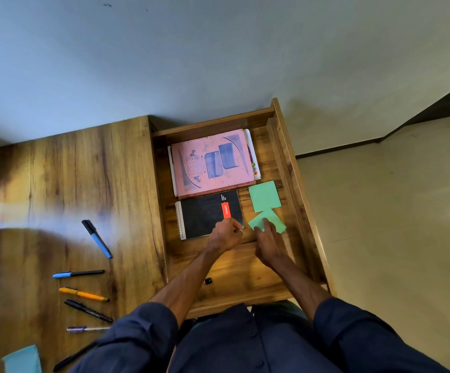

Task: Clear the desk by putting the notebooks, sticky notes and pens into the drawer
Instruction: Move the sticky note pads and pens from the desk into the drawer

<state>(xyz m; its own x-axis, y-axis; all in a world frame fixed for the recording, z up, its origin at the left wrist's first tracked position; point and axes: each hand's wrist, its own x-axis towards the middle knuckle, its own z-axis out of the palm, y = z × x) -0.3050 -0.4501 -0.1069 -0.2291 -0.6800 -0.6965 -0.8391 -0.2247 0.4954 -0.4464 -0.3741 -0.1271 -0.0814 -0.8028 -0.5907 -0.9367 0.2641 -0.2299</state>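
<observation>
Fingers (268, 232) over green sticky notes (269, 220)

Office or study: wooden desk (70, 184), open drawer (294, 184), notebooks, pens.

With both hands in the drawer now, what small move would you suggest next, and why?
Probably release the green sticky notes under the right hand and reach back to the desk, since the pens, like the orange pen, lie there.

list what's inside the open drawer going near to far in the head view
right hand on the nearer green sticky pad → black spiral notebook → farther green sticky pad → pink notebook
</observation>
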